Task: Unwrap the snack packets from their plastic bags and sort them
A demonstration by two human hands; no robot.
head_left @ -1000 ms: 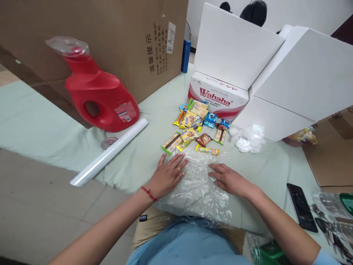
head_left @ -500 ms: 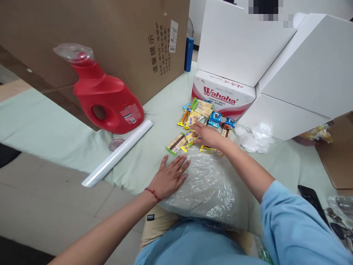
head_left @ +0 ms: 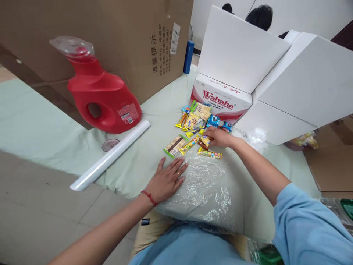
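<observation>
A person's left hand (head_left: 167, 181) lies flat, fingers spread, on the left edge of a crinkled clear plastic sheet (head_left: 205, 189) on a cloth-covered worktop (head_left: 156, 114). The fingers of the right hand (head_left: 220, 137) are closed around a yellow packet (head_left: 206, 140), just above a brown packet (head_left: 203, 146). Other wrapped snacks lie near it, in front of a red-and-white Wahaha box (head_left: 223, 97). A red jug (head_left: 110, 97) stands farther left, beside a white roll (head_left: 110, 156).

White wall (head_left: 303, 14) behind; grey tiled floor (head_left: 41, 206); cloth-covered table (head_left: 33, 121).
</observation>
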